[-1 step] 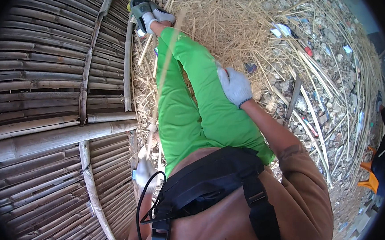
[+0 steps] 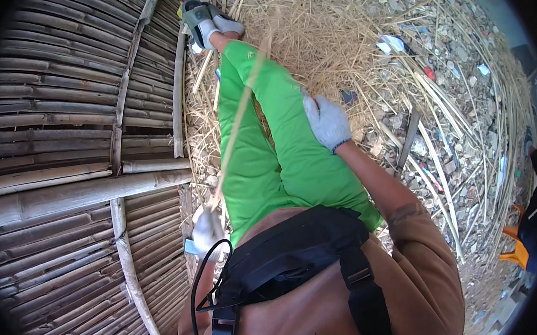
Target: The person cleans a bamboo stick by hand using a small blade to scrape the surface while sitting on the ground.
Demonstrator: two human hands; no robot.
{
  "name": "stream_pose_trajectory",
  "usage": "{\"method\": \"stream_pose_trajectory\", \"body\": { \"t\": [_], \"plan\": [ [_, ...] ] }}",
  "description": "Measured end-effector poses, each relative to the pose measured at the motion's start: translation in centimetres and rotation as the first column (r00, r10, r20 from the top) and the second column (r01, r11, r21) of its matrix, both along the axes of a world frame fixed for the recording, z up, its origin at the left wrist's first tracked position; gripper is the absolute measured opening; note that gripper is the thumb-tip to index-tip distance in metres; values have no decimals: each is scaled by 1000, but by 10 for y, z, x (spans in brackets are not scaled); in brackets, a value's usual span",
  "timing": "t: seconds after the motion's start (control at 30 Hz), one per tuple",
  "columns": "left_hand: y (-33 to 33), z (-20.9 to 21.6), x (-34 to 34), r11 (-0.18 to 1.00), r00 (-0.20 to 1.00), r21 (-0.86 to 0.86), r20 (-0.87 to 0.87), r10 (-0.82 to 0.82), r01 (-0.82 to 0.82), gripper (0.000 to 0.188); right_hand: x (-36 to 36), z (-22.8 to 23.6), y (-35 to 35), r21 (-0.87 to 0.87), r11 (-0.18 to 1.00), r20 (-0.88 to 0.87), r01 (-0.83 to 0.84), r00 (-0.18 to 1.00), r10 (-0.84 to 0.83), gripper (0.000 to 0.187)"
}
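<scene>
My left hand (image 2: 208,228), in a white glove, sits low beside my left hip and is closed on a thin pale bamboo strip (image 2: 237,125). The strip runs up across my green trouser leg (image 2: 250,166) toward the straw. My right hand (image 2: 326,122), also in a white glove, lies back-up on my right thigh near the knee. Its palm side is hidden, so I cannot see whether it holds anything. My foot in a grey-green shoe (image 2: 198,16) rests at the top, at the edge of a bamboo panel.
A large panel of split bamboo slats (image 2: 56,90) with thicker cross poles (image 2: 80,195) fills the left. Dry straw (image 2: 315,40) and long loose strips (image 2: 444,148) cover rubble-strewn ground on the right. A black chest strap (image 2: 299,257) crosses my brown shirt.
</scene>
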State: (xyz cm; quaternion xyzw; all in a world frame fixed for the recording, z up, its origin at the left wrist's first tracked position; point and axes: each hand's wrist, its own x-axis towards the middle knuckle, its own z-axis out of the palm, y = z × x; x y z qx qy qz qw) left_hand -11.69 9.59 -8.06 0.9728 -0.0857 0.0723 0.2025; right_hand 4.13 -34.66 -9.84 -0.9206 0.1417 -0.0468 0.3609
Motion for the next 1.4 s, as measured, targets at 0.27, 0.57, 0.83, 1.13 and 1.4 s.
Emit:
{"method": "stream_pose_trajectory", "body": {
  "t": [0.27,0.57,0.83,1.13,1.4],
  "plan": [
    [-123,39,134,915,940,215,-67,-334,340,14,10,13,-2,-62,993,-188,-98,978,85,78],
    [-66,35,109,886,919,294,53,-390,359,12,17,11,-5,-75,981,-251,-181,955,157,87],
    [92,17,-11,890,944,377,100,-314,256,30,18,12,-7,-103,973,-258,-208,950,176,87],
    [223,42,-195,941,989,312,-20,146,-133,32,16,6,-13,-29,997,-205,-76,976,69,77],
    [63,-4,-63,998,994,-19,85,65,-64,30,3,1,6,-18,999,38,-43,998,43,67]
  ]
}}
